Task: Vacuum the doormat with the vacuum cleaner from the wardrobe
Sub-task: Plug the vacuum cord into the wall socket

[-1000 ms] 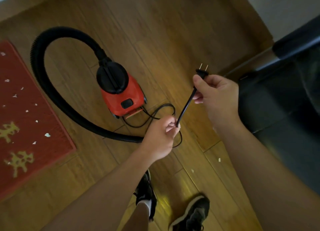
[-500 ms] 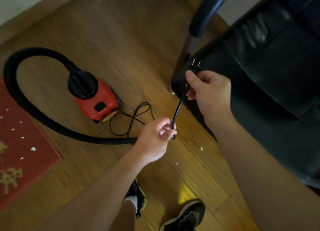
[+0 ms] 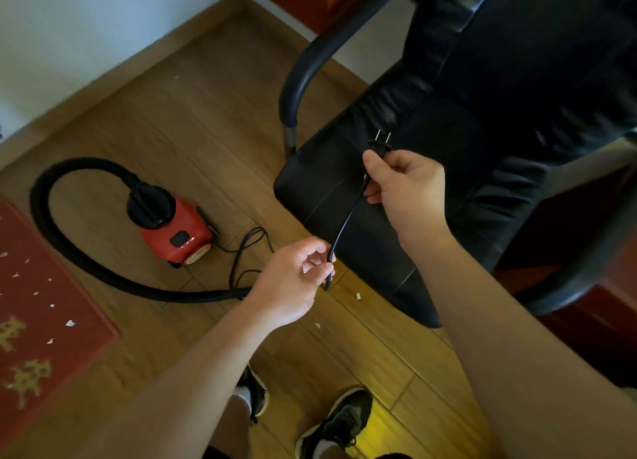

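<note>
A small red vacuum cleaner (image 3: 175,229) with a black top sits on the wooden floor at left. Its black hose (image 3: 51,231) loops round toward my feet. The red doormat (image 3: 41,320), strewn with white scraps, lies at the far left. My right hand (image 3: 406,189) pinches the black plug (image 3: 381,145), prongs pointing up, over the chair seat. My left hand (image 3: 296,279) grips the black power cord (image 3: 346,221) lower down. The cord's slack (image 3: 248,252) lies coiled on the floor beside the vacuum.
A black leather armchair (image 3: 465,131) with curved armrests stands at the right, close to my right arm. A white wall with wooden skirting (image 3: 120,79) runs along the back. Paper scraps (image 3: 358,296) dot the floor. My two black shoes (image 3: 331,424) are at the bottom.
My view has swung to the right, so the vacuum and mat slid left and the armchair came fully into view. Both hands keep the same hold on plug and cord.
</note>
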`<control>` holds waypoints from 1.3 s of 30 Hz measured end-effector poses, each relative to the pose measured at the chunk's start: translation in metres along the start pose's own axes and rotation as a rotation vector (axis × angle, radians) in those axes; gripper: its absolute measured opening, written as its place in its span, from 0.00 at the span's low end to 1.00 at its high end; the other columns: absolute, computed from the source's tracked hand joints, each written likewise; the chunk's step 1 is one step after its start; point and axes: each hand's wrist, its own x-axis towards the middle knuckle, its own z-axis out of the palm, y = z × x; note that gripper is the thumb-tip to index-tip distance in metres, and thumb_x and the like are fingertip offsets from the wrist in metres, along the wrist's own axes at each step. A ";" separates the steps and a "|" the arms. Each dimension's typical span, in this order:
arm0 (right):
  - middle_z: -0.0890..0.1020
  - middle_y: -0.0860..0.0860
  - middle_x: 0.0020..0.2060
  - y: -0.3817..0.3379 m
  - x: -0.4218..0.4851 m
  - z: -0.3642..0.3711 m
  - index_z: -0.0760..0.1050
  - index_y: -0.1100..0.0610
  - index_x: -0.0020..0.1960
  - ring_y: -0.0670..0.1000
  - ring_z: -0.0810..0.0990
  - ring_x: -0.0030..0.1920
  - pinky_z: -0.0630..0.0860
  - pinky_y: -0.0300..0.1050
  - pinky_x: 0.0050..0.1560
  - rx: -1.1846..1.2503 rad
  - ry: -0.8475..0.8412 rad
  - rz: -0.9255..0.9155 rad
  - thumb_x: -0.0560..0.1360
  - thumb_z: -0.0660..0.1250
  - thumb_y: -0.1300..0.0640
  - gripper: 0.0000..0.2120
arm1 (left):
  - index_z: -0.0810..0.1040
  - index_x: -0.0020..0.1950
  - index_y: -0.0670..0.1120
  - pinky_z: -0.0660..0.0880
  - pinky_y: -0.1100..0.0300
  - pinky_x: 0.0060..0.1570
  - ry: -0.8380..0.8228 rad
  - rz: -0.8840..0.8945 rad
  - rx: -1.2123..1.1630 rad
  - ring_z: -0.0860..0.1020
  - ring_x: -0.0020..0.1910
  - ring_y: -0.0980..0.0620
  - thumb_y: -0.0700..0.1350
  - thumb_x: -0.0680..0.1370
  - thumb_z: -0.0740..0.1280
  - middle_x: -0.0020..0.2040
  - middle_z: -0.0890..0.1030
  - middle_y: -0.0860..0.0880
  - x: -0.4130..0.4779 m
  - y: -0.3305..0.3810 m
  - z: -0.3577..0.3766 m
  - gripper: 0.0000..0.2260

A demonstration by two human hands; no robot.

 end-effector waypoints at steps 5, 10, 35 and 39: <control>0.84 0.50 0.33 -0.049 -0.030 -0.039 0.82 0.57 0.42 0.45 0.82 0.34 0.83 0.44 0.43 0.014 0.043 -0.039 0.78 0.71 0.52 0.10 | 0.79 0.54 0.52 0.82 0.48 0.55 -0.040 0.075 0.079 0.83 0.50 0.54 0.43 0.83 0.66 0.47 0.84 0.53 -0.032 0.056 -0.007 0.05; 0.85 0.50 0.35 -0.109 -0.065 -0.065 0.82 0.56 0.43 0.45 0.83 0.36 0.82 0.41 0.41 0.045 0.149 -0.087 0.78 0.71 0.51 0.09 | 0.80 0.55 0.50 0.82 0.54 0.55 -0.052 0.159 0.037 0.83 0.49 0.55 0.42 0.83 0.65 0.46 0.84 0.52 -0.063 0.110 -0.025 0.05; 0.84 0.52 0.34 -0.398 -0.256 -0.119 0.82 0.56 0.43 0.52 0.85 0.38 0.85 0.45 0.43 0.120 0.490 -0.398 0.78 0.71 0.51 0.09 | 0.81 0.51 0.48 0.82 0.56 0.48 -0.235 0.604 0.056 0.84 0.42 0.48 0.37 0.82 0.64 0.40 0.84 0.48 -0.229 0.351 -0.141 0.08; 0.84 0.51 0.34 -0.407 -0.276 -0.164 0.82 0.54 0.43 0.54 0.86 0.38 0.85 0.51 0.46 0.144 0.552 -0.401 0.77 0.72 0.51 0.08 | 0.81 0.51 0.45 0.81 0.58 0.45 -0.267 0.666 0.083 0.83 0.43 0.43 0.36 0.82 0.64 0.41 0.84 0.45 -0.241 0.384 -0.112 0.07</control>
